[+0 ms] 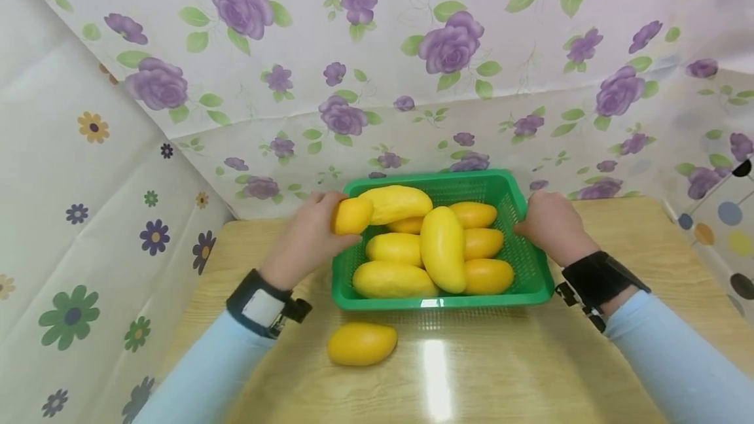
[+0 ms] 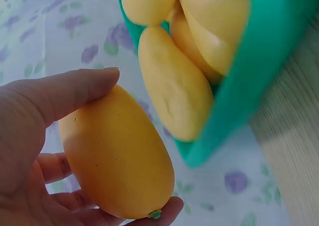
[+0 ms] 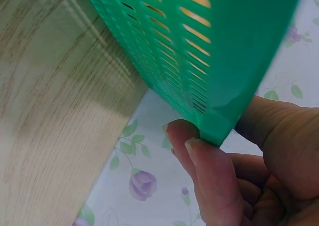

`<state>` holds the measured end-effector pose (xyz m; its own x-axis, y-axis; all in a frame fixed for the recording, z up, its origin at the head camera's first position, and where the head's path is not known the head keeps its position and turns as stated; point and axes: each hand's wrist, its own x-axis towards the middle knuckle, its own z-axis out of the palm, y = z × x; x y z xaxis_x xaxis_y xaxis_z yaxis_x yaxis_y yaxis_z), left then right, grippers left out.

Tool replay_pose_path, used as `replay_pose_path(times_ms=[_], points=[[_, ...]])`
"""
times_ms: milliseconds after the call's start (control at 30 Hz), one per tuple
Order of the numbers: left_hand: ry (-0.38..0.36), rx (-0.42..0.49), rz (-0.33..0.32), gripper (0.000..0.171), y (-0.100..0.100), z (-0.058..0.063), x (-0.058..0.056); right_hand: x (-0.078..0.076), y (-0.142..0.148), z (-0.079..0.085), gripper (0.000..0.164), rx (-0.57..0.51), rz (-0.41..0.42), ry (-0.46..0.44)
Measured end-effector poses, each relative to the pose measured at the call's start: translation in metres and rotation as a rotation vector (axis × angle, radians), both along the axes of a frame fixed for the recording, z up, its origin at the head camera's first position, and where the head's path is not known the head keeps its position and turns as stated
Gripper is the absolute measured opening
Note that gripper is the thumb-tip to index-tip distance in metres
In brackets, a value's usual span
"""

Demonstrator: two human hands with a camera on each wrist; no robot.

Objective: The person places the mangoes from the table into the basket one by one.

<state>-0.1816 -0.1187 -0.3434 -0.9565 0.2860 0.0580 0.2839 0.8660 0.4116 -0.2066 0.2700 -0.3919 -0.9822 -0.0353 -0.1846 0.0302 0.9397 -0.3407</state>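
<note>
My left hand (image 1: 312, 234) grips an orange-yellow mango (image 2: 119, 156) at the left end of a green plastic basket (image 1: 436, 305). In the left wrist view the thumb lies along one side of the mango, with fingers around the other. On the right, my right hand (image 1: 550, 224) holds the basket's right rim, thumb on one side and fingertips (image 3: 214, 181) on the other. Several mangoes fill the basket; a paler yellow mango (image 1: 443, 250) lies across the top. Another mango (image 1: 362, 343) rests on the table in front of the basket.
The wooden table (image 1: 501, 371) reaches back to a wall covering (image 1: 389, 38) with purple flowers, which stands close behind the basket. A white flower-patterned sheet (image 1: 106, 228) borders the left side, and a dotted one (image 1: 733, 214) is at the right.
</note>
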Motion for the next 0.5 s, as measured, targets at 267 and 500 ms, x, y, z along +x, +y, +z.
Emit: replay_pose_path(times_ms=[267,500], points=[[-0.038,-0.091,-0.021,0.068,0.040,-0.009,-0.016,-0.001,0.002,-0.004,0.029,-0.004,0.000,0.015],[-0.073,-0.146,-0.039,0.056,0.063,-0.023,-0.023,-0.002,0.002,-0.004,0.030,0.005,0.001,0.008]])
